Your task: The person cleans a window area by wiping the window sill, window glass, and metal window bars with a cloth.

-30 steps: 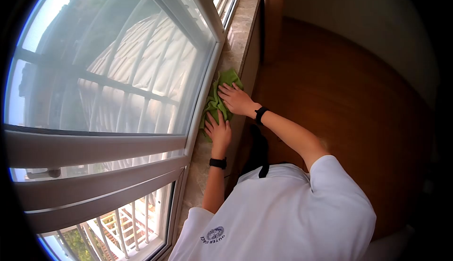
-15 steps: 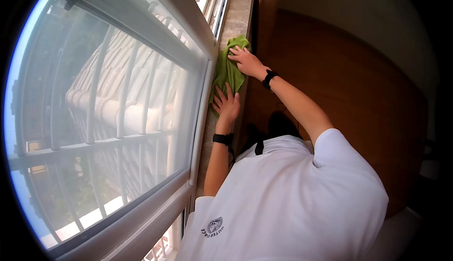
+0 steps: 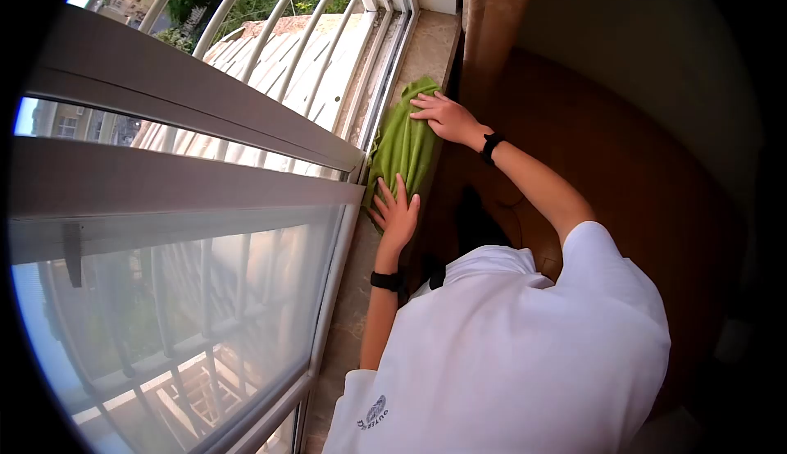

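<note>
A green cloth [image 3: 402, 146] lies lengthwise along a brown stone windowsill [image 3: 343, 347], with folds running down its middle. My left hand [image 3: 397, 214] rests on the cloth's near end, its fingers spread. At the far end, my right hand [image 3: 447, 116] is laid over the right edge with its fingers stretched out. Both palms face down, and neither hand is closed around the cloth. Each wrist wears a black band.
Left of the sill stands a sliding window with a pale frame [image 3: 205, 177] and a mesh-like panel. White bars [image 3: 264, 31] run outside it. A curtain [image 3: 492, 19] hangs beyond the sill's far end, and a brown wooden floor [image 3: 607, 183] lies to the right.
The view has turned, bringing more of the far window opening into sight. My hands are farther apart, and the cloth between them looks more spread out along the sill.
</note>
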The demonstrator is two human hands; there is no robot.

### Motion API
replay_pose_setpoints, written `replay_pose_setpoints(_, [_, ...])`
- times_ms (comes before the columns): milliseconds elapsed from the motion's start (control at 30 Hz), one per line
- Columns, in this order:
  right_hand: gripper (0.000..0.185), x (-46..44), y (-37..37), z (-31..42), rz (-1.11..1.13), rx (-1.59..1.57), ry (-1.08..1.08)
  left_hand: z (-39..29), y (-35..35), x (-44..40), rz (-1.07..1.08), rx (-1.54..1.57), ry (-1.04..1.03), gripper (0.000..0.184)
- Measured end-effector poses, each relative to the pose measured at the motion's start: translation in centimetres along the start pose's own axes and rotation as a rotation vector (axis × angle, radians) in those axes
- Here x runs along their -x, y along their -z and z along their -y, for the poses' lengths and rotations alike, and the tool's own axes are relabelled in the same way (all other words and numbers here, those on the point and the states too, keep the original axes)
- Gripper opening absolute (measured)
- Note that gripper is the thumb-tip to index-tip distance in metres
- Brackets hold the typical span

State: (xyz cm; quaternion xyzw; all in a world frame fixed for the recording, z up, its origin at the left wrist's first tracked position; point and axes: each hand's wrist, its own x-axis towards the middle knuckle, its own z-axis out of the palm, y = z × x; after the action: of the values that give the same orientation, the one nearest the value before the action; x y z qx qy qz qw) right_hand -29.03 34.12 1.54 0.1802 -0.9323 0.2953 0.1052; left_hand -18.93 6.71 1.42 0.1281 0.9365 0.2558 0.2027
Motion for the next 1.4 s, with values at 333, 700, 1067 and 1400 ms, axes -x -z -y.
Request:
replay_pose_setpoints(333, [0.038,-2.7,1.8,-5.1,0.127,-0.184,0.245,-6.2,-1.2,-8.6,-0.058,-0.156,0.080,0.072])
replay_pose_setpoints(700, [0.040,-11.2,1.4,-12.7,-0.125,0.126,-0.171,-14.3,-1.7,-19.9,-0.264,-0.231,0.016,0.080])
replay_pose_setpoints(1067, [0.046,-13.2,5.7,-18.0,0.009,0.127,-0.098,-14.8,-0.2,-21.5,-0.217,-0.203,-0.016,0.097])
replay_pose_setpoints(1400, [0.049,-7.9,6.3,-13.5,0.148,0.087,0.116,-12.5,-2.0,-18.0,-0.235,-0.246,-0.164,0.093])
